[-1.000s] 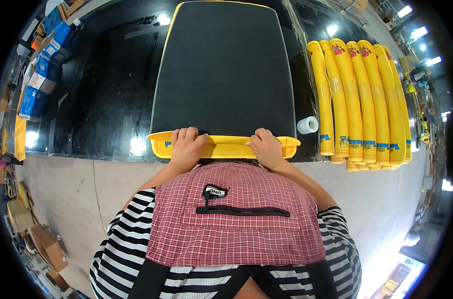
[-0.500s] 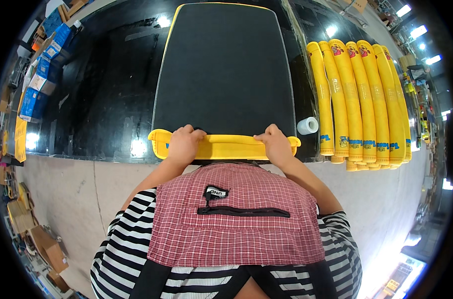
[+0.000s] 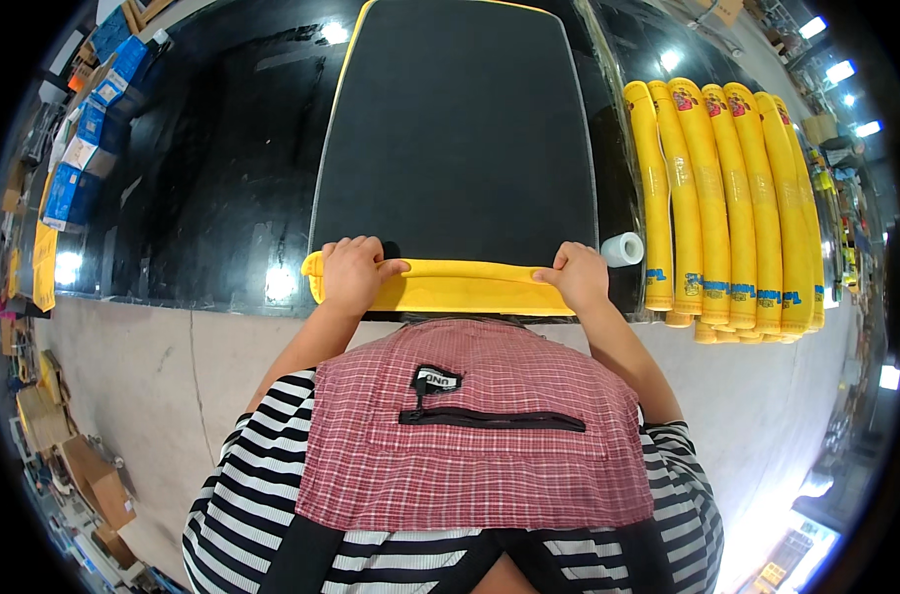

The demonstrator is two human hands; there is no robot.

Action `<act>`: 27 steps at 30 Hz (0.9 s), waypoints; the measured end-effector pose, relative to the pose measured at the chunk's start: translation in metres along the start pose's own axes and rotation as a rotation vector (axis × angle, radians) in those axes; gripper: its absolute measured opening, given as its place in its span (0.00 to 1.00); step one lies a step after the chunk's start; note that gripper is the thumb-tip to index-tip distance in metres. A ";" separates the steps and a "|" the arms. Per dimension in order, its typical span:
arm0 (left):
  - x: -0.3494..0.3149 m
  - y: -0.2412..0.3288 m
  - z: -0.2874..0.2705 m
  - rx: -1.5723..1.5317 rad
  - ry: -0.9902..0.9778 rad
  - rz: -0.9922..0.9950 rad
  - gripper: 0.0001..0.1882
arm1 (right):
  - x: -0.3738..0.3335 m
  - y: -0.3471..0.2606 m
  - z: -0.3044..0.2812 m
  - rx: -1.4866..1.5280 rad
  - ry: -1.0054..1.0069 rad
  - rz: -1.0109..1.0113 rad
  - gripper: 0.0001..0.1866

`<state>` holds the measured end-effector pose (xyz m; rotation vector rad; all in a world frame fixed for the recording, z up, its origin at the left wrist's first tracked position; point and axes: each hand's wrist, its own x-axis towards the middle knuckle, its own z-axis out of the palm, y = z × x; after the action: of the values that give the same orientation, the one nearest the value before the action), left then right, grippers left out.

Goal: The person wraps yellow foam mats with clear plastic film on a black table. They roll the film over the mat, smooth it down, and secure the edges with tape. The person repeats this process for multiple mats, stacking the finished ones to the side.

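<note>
A long black mat point(image 3: 460, 129) with a yellow underside lies flat on the glossy black table point(image 3: 212, 198). Its near end is rolled into a yellow roll point(image 3: 460, 285) at the table's front edge. My left hand point(image 3: 351, 272) grips the roll's left end, fingers curled over it. My right hand point(image 3: 576, 277) grips the right end the same way. A red checked apron with a black zip pocket point(image 3: 480, 436) covers my chest below.
Several rolled yellow mats point(image 3: 727, 198) lie side by side at the table's right. A small white tape roll point(image 3: 623, 247) stands just right of my right hand. Blue boxes point(image 3: 79, 148) are stacked at the far left. Cardboard boxes point(image 3: 74, 465) sit on the floor, lower left.
Both hands have pushed the yellow roll a little farther up the black mat, and the roll has grown slightly thicker.
</note>
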<state>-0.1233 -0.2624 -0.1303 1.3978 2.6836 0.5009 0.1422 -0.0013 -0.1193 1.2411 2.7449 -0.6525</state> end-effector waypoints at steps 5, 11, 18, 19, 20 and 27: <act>0.004 0.000 -0.004 -0.001 -0.165 -0.092 0.26 | -0.009 0.011 0.006 0.142 0.059 -0.096 0.23; -0.009 -0.027 0.009 -0.165 0.006 0.099 0.14 | -0.003 0.021 0.009 0.119 0.052 -0.154 0.25; -0.009 -0.031 -0.001 -0.064 0.081 0.048 0.14 | 0.014 -0.003 -0.012 0.052 -0.180 0.127 0.27; -0.008 -0.032 -0.003 -0.051 0.056 0.027 0.16 | 0.015 -0.002 -0.012 0.056 -0.191 0.136 0.27; -0.005 -0.033 -0.005 -0.037 0.031 0.006 0.18 | 0.013 0.000 -0.012 0.054 -0.172 0.128 0.27; 0.008 -0.028 -0.026 -0.134 -0.204 -0.206 0.22 | 0.005 0.008 -0.005 0.072 -0.062 0.018 0.27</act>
<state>-0.1552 -0.2773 -0.1140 1.0615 2.5396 0.4809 0.1449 0.0091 -0.1188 1.2356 2.6800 -0.7814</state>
